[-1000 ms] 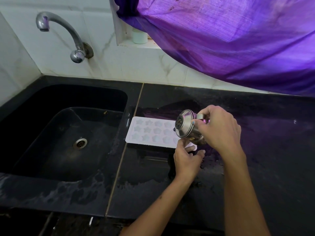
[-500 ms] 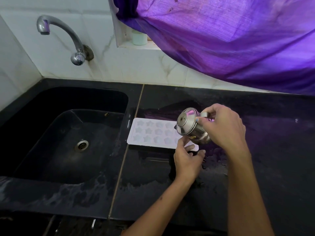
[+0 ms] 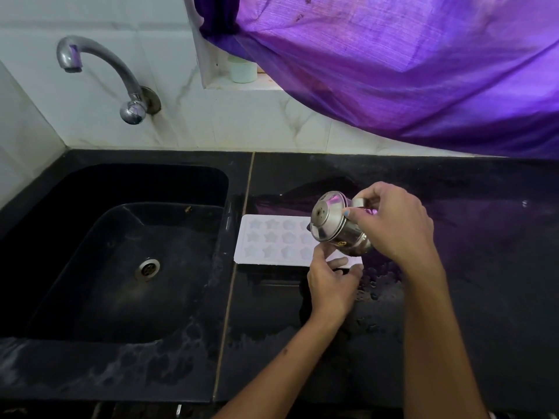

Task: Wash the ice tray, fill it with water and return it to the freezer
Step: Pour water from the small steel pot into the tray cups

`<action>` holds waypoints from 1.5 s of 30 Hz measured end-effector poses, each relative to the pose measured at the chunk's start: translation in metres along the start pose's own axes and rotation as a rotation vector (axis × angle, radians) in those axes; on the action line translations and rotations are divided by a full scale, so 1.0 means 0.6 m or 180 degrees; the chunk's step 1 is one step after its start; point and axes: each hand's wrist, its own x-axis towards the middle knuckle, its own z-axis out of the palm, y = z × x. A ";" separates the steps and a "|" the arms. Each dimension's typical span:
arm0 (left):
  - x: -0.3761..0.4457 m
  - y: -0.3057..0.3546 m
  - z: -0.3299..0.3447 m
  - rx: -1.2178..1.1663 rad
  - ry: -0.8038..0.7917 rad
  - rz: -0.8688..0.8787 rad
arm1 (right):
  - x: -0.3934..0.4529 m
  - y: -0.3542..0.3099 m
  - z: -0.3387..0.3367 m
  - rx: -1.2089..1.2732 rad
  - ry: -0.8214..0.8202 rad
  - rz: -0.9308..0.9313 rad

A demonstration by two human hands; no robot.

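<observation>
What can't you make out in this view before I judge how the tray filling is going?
- Head view: the right end of the ice tray is hidden by the steel pot and the left hand.
- Water level in the moulds: too faint to tell.
- Any stream from the pot: not discernible.
- The right hand covers the pot's handle.

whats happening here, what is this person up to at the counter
A person is filling a white ice tray with star-shaped moulds that lies on the black counter beside the sink. The right hand tips a small steel pot over the tray, while the left hand steadies its near edge. Any stream of water is hard to make out. The tap looks off.
</observation>
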 end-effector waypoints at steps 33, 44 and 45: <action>0.007 -0.006 -0.034 -0.0225 -0.0166 -0.0216 | -0.014 -0.036 0.024 -0.0441 0.0033 -0.0084; 0.004 0.007 -0.053 -0.0185 -0.0089 -0.0128 | -0.012 -0.038 0.026 -0.0151 0.0091 0.0003; 0.004 0.008 -0.056 -0.0194 -0.0083 -0.0128 | -0.012 -0.040 0.028 -0.0143 0.0083 -0.0008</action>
